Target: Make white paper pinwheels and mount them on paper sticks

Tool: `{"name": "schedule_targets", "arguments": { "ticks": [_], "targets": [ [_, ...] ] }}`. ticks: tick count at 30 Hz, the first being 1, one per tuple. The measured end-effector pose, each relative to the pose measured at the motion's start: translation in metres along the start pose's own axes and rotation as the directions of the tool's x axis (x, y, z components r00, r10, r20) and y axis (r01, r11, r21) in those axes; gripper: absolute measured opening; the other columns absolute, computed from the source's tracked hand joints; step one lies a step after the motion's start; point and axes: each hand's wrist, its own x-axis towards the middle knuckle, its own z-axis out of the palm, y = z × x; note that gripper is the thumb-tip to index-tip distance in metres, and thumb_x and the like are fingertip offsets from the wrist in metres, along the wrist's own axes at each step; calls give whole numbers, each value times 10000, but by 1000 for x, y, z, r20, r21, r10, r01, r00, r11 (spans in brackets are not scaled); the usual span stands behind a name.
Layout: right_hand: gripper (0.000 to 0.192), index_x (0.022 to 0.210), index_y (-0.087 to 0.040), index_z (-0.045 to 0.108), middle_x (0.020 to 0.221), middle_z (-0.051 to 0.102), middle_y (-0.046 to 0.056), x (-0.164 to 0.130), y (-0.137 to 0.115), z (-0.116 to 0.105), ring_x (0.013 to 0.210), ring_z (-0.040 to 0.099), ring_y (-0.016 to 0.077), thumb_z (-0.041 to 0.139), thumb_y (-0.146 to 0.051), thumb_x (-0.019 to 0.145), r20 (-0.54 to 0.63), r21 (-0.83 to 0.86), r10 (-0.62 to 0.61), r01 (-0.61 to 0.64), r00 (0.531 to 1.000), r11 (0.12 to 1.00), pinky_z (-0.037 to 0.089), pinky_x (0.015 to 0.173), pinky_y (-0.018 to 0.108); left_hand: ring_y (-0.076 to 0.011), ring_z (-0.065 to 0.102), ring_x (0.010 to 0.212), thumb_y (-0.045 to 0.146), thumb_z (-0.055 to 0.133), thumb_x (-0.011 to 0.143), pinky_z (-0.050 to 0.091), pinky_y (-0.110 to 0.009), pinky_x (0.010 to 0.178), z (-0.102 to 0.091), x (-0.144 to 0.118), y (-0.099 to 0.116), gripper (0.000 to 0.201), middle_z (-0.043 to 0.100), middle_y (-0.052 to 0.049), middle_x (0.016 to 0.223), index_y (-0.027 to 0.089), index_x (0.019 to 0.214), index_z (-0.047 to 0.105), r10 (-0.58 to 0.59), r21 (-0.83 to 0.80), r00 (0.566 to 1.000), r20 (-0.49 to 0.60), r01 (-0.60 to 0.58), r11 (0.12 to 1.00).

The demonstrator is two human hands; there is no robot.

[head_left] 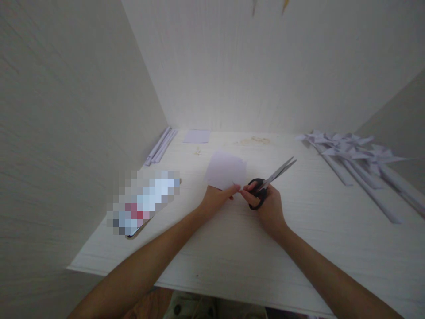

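My left hand [217,197] grips the lower edge of a pale lilac sheet of paper [226,168], thumb on top. Close beside it, my right hand [270,206] has black-handled scissors [277,173] looped over its fingers, their blades parted and pointing up and away to the right. The right thumb and a fingertip also meet at the paper's lower right corner, near my left thumb. Whether they pinch the paper there is too small to make out.
A phone [146,204], its screen blurred, lies at the left. Behind it are rolled paper sticks [161,146] and a paper square [197,136]. Several paper pinwheels [352,153] on sticks lie at the right. Small tan bits [260,140] sit near the back wall [239,79].
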Motion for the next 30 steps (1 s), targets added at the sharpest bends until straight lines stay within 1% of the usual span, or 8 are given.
{"name": "schedule_targets", "arguments": {
  "ticks": [4,8,14,20,23,30],
  "targets": [
    [275,649,-174,478,659,600,20,0,1,0,558,520,117,674,-342,552,3,-2,-12,12,1000,1000,399,508,239,-88,481,455,245,629,577,403,-203,418,1,1,-1,107,572,7,579,159,576,566,-37,-57,999,-6,37,998],
    [262,648,-175,474,668,601,16,0,3,0,553,511,107,683,-302,554,15,50,-6,5,1000,999,389,493,225,-91,481,470,239,632,570,409,-204,421,1,1,-1,108,573,3,599,158,583,562,-61,-84,998,-8,60,995],
    [242,652,-172,476,666,592,11,0,4,-1,562,505,105,684,-252,558,5,67,-25,24,1000,997,386,500,221,-84,477,469,250,627,581,410,-196,425,1,2,-2,117,566,6,595,159,572,555,-57,-78,998,9,58,995],
    [254,650,-172,477,663,592,10,0,3,-1,560,513,109,694,-258,549,2,85,-9,9,1000,996,388,491,219,-82,470,450,254,635,569,409,-203,432,1,1,0,134,560,6,576,154,552,547,-88,-69,996,-9,87,994],
    [259,647,-173,475,658,593,9,0,3,-1,568,522,112,697,-261,546,-5,93,-4,4,1000,996,394,501,222,-84,479,471,260,637,566,412,-205,440,0,1,1,133,569,6,605,154,583,560,-103,-81,995,-1,102,991],
    [245,643,-174,481,641,584,-4,2,6,-2,575,529,113,695,-248,548,-7,91,-48,48,999,995,405,528,232,-87,480,501,298,628,574,410,-208,464,0,2,-2,169,559,8,607,144,594,559,-114,-55,993,32,116,992]
  ]
}}
